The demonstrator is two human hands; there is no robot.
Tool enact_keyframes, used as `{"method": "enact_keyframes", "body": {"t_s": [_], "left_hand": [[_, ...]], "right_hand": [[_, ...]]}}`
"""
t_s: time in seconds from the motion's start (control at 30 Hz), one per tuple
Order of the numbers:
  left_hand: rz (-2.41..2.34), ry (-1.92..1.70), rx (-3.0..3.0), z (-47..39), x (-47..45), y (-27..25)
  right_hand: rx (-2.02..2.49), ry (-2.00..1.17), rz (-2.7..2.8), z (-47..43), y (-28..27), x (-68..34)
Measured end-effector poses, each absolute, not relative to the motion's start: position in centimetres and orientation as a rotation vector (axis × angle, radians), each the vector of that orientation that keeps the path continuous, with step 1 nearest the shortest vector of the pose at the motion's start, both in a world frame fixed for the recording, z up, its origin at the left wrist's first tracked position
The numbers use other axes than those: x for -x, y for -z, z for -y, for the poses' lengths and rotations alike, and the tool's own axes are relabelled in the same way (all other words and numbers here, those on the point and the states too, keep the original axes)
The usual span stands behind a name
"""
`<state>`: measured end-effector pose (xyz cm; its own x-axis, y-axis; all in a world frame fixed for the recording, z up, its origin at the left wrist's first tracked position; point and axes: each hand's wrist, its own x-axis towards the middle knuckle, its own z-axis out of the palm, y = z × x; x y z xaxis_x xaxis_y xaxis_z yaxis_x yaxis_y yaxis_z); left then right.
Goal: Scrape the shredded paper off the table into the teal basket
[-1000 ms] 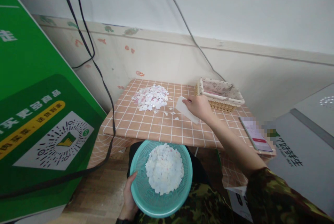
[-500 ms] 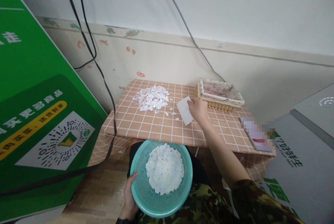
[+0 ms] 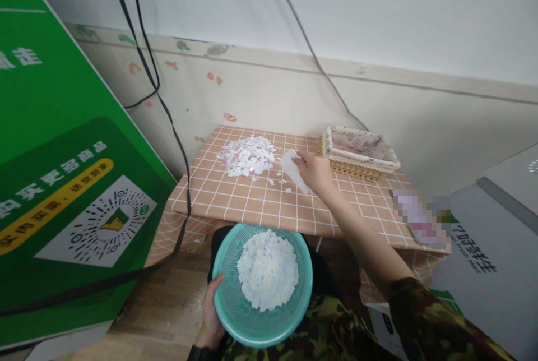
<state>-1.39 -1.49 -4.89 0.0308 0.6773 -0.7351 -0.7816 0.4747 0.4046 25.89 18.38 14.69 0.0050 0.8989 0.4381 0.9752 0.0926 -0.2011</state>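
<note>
My left hand point(image 3: 212, 308) grips the rim of a teal plastic colander point(image 3: 225, 302) on my lap, its thumb over the edge. Inside the colander lies a mound of small white paper scraps point(image 3: 268, 271). Over the table, my right hand point(image 3: 316, 173) pinches a flat white card point(image 3: 294, 170), which is tilted. Left of the card is a heap of torn paper pieces point(image 3: 247, 156), white with some pink. A few loose bits are scattered between the heap and the card.
A checked brown cloth covers the table point(image 3: 235, 201). A cloth-lined wicker basket point(image 3: 361, 167) stands at the back right, and a blurred flat item point(image 3: 414, 218) lies at the right edge. Black cables point(image 3: 180, 145) hang on the left, before a green sign point(image 3: 75, 97).
My right hand has shifted slightly left with the white card, which is now tilted more edge-on, closer to the paper heap. The left hand still holds the colander. The view has moved slightly.
</note>
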Motion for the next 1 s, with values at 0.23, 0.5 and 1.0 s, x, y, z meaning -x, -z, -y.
{"method": "enact_keyframes", "body": {"t_s": [0.23,0.5,1.0], "left_hand": [[-1.04,-1.151,0.121,1.4,1.4,5.0],[-1.029,-1.15,0.131,1.5,1.6,5.7],[-1.017,-1.136,0.12,1.4,1.4,5.1]], "right_hand": [[1.789,0.272,2.152,-17.9,-14.0,-24.4],[1.46,0.054,2.355,-16.1,-14.3,-25.2],[1.151,-0.372,2.316,-14.7,-13.3,-28.1]]}}
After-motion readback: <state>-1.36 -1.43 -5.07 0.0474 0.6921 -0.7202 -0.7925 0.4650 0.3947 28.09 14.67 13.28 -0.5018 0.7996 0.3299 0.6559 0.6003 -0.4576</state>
